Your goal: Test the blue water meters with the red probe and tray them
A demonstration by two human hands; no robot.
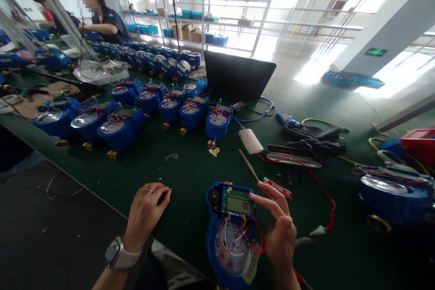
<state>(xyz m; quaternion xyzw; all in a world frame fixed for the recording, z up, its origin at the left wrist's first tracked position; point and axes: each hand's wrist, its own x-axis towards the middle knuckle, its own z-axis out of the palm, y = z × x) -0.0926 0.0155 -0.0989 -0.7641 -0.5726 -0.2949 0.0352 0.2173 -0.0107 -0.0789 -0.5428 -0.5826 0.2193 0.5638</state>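
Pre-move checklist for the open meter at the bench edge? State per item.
1. Right hand on the blue meter: ok, fingers touch the right edge of its green display board.
2. Left hand free: cannot tell, it rests curled on the green mat and may cover something small.
3. Coloured wires under the board: ok, visible and bundled over the dial; connections cannot tell.
4. Meter seated on bench: not ok, its lower end hangs over the near edge.
5. Probe with red lead: ok, lying beside the right fingers.
6. White module: ok, on the mat behind the meter, apart from it.
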